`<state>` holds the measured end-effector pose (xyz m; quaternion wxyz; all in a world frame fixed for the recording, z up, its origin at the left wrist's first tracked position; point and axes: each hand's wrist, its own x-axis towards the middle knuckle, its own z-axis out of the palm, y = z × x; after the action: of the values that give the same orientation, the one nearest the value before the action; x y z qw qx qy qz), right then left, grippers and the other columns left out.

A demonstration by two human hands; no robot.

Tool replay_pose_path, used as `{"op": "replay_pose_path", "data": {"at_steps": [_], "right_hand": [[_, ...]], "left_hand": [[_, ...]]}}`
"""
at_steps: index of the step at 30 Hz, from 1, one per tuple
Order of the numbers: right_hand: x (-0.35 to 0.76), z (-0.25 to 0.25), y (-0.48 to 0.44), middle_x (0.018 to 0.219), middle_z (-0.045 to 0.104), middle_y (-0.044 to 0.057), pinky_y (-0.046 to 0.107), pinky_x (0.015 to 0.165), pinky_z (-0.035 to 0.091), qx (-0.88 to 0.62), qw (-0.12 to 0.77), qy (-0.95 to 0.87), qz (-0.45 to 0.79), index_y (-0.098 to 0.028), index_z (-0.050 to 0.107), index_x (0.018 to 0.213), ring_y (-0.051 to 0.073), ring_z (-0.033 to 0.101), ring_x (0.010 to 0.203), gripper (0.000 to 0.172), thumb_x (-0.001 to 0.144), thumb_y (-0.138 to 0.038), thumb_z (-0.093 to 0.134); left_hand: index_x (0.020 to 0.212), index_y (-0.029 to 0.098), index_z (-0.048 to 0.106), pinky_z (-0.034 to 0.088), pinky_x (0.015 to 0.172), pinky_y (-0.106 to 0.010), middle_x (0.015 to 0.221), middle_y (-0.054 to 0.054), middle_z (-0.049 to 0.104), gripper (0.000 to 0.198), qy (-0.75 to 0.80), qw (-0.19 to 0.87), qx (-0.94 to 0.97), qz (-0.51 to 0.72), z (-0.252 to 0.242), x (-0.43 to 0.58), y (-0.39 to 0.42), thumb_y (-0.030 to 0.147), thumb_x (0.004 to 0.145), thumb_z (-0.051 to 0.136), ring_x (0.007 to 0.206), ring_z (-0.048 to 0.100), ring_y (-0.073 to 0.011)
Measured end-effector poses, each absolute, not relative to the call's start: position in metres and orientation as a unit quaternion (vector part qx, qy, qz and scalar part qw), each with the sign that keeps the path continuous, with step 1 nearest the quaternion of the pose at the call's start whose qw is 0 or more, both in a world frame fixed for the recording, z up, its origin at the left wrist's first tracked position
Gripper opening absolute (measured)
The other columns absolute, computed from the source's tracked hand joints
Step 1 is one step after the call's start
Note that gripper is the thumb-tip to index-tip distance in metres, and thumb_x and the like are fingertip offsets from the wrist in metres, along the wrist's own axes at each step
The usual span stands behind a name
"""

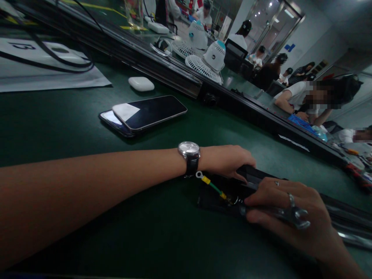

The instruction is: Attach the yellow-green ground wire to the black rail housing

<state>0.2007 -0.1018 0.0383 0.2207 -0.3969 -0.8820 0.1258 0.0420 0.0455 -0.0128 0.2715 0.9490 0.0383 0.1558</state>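
One wrench, one green-and-yellow wire with a ring terminal, and one long black part lie toward the surface's right edge. Two stacked phones and one white case sit nearer the far edge; one paper sheet is at the far left corner.

The left hand, wearing one watch, stretches rightward, palm down, against the black part; its fingertips are hidden, so I cannot tell whether it grips. The right hand, bent in from the near right corner, pinches the wrench between thumb and fingers.

The green surface ends at a dark rail; beyond are two white fans and several seated people.
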Motion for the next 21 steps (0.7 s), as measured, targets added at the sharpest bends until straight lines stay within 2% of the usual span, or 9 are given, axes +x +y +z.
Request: {"op": "replay_pose_path", "data": {"at_steps": [5,8,10,15,21], "right_hand": [[0.199,0.041,-0.100,0.085,0.072,0.004,0.033,0.067,0.051,-0.353,0.192,-0.901,0.161,-0.018,0.066,0.102,0.018,0.066,0.076,0.006,0.096,-0.018,0.067],[0.203,0.045,-0.097,0.089,0.071,0.005,0.035,0.074,0.052,-0.318,0.198,-0.910,0.180,-0.016,0.065,0.102,0.018,0.065,0.081,0.013,0.093,-0.007,0.062],[0.207,0.046,-0.097,0.085,0.069,0.004,0.035,0.072,0.051,-0.332,0.215,-0.899,0.187,-0.016,0.065,0.100,0.018,0.064,0.078,0.015,0.092,-0.005,0.060],[0.210,0.044,-0.098,0.083,0.067,0.002,0.031,0.065,0.049,-0.380,0.224,-0.879,0.179,-0.019,0.067,0.100,0.016,0.063,0.074,0.006,0.094,-0.016,0.067],[0.205,0.041,-0.100,0.083,0.072,0.001,0.028,0.060,0.049,-0.410,0.232,-0.871,0.135,-0.022,0.067,0.099,0.016,0.068,0.071,0.009,0.093,-0.027,0.073]], "left_hand": [[0.113,0.018,0.065,0.047,0.086,-0.028,0.109,-0.007,0.067,0.026,0.041,0.258,0.954,0.145,-0.012,0.042,0.045,0.024,0.088,0.071,0.101,0.062,-0.0195],[0.117,0.017,0.064,0.046,0.088,-0.028,0.111,-0.007,0.067,0.029,0.036,0.257,0.957,0.133,-0.009,0.041,0.046,0.020,0.089,0.069,0.103,0.062,-0.0193],[0.118,0.016,0.064,0.046,0.089,-0.028,0.112,-0.008,0.066,0.029,0.032,0.255,0.958,0.128,-0.008,0.040,0.046,0.021,0.090,0.067,0.103,0.062,-0.0193],[0.116,0.015,0.065,0.046,0.088,-0.028,0.110,-0.009,0.066,0.026,0.025,0.248,0.958,0.144,-0.009,0.040,0.046,0.029,0.094,0.064,0.102,0.061,-0.0192],[0.117,0.016,0.065,0.046,0.087,-0.028,0.109,-0.008,0.067,0.027,0.026,0.250,0.957,0.146,-0.011,0.040,0.046,0.029,0.093,0.066,0.101,0.062,-0.0192]]}}
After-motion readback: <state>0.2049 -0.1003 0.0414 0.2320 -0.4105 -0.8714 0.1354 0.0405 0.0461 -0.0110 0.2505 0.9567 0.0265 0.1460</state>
